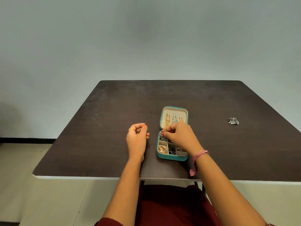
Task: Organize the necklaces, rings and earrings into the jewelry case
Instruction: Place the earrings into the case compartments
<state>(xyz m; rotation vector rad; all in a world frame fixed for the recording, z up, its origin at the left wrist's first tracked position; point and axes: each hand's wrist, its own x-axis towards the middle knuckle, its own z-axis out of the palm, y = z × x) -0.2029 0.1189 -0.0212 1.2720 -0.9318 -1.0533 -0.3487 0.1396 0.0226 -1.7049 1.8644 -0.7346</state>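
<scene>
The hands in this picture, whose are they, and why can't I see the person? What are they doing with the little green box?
The camera sits on the person's head and looks down, so you see only their arms. On the dark table lies an open teal jewelry case with necklaces in its lid and small compartments holding jewelry. The right hand pinches a small silver piece, probably an earring, over the case's far-left compartment. The left hand rests beside the case, fingers curled; whether it holds anything is unclear. A silver cluster of jewelry waits far to the right.
</scene>
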